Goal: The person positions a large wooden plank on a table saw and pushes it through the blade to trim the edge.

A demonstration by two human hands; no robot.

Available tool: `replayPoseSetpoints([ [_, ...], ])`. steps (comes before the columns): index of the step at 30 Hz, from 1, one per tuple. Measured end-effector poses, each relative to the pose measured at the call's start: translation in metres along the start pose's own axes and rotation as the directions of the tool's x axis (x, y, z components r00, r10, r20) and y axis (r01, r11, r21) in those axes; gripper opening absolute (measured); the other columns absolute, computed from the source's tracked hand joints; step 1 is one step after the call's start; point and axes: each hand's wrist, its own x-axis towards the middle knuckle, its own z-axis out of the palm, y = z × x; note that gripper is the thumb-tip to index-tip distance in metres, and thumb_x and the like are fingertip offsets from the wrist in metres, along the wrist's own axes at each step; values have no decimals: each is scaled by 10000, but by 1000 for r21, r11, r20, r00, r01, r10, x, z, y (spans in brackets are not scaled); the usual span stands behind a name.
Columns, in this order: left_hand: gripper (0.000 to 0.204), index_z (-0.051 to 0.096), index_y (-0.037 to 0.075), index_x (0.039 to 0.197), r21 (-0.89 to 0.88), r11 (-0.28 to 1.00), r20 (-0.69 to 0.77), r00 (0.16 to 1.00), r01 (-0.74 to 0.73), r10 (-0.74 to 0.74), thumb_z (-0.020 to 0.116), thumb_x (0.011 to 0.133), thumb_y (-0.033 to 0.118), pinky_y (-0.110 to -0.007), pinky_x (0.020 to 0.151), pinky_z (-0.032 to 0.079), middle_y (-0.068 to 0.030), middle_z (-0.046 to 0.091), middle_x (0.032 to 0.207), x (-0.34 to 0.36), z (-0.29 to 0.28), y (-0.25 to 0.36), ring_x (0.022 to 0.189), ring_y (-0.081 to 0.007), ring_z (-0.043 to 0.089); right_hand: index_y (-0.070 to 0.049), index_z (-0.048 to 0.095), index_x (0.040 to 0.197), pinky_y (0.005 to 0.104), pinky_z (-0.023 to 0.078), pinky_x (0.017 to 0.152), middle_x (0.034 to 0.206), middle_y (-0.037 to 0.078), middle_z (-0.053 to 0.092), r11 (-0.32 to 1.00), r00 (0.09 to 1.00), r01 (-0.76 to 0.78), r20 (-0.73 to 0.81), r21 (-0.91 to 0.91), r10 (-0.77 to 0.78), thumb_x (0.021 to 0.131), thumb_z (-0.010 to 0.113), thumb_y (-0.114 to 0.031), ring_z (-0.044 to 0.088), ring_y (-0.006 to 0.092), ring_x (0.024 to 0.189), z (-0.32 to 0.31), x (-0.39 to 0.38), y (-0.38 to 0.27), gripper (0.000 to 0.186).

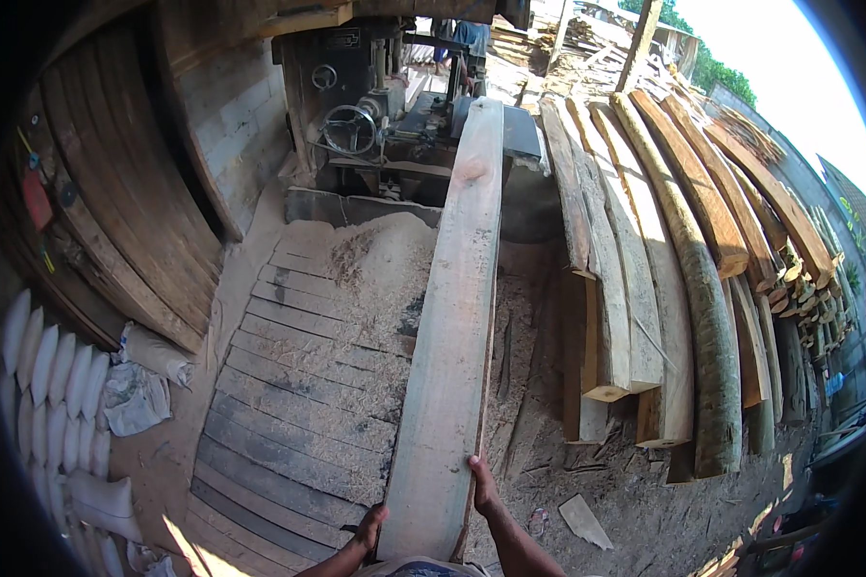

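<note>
A long, wide wooden plank [443,385] stretches away from my body. Its far end lies at the bandsaw machine [394,115], which has a dark body and a spoked handwheel. My left hand [369,529] grips the plank's left edge close to my waist. On the opposite edge, a little farther forward, my right hand [483,483] holds it too. Both thumbs show at the edges, while the other fingers are mostly hidden beneath the wood. A reddish smudge marks the plank near its far end.
Sawdust [385,250] is heaped before the machine and scattered over the slatted wooden floor [289,413]. Stacked beams and logs [702,317] line the right side. Filled white sacks [58,375] are piled at left, below leaning boards [135,183]. A wood offcut [585,522] lies near my right arm.
</note>
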Motion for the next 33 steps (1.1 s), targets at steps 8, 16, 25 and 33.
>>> replayPoseSetpoints([
  [8,426,568,80,1099,-10,997,9,997,74,-74,584,888,450,-322,877,414,28,536,1009,18,16,42,962,-109,490,-97,300,1467,407,374,1047,1351,115,491,997,997,-70,-16,28,70,869,564,-471,484,248,1224,1,36,-3,754],
  [16,510,571,47,1193,-10,1000,-37,999,8,-8,587,877,448,-344,903,439,-19,585,1028,10,72,112,988,-153,543,-88,315,1453,413,399,1031,1324,128,511,995,995,-93,-34,20,93,857,579,-489,507,251,1199,-4,67,-3,766],
  [25,405,549,64,1009,237,965,-11,993,-111,117,524,909,456,-313,823,402,9,513,913,52,59,102,876,-124,472,-117,91,1547,404,319,1090,1469,149,351,979,980,-199,10,54,198,848,581,-453,385,272,1311,-22,100,-7,918],
  [33,404,538,56,999,372,919,-47,986,-129,157,520,912,450,-306,825,391,14,493,915,73,76,132,888,-124,449,-70,292,1461,424,414,1014,1321,145,497,994,993,-108,-39,13,108,811,600,-516,509,267,1192,-6,128,-37,847],
])
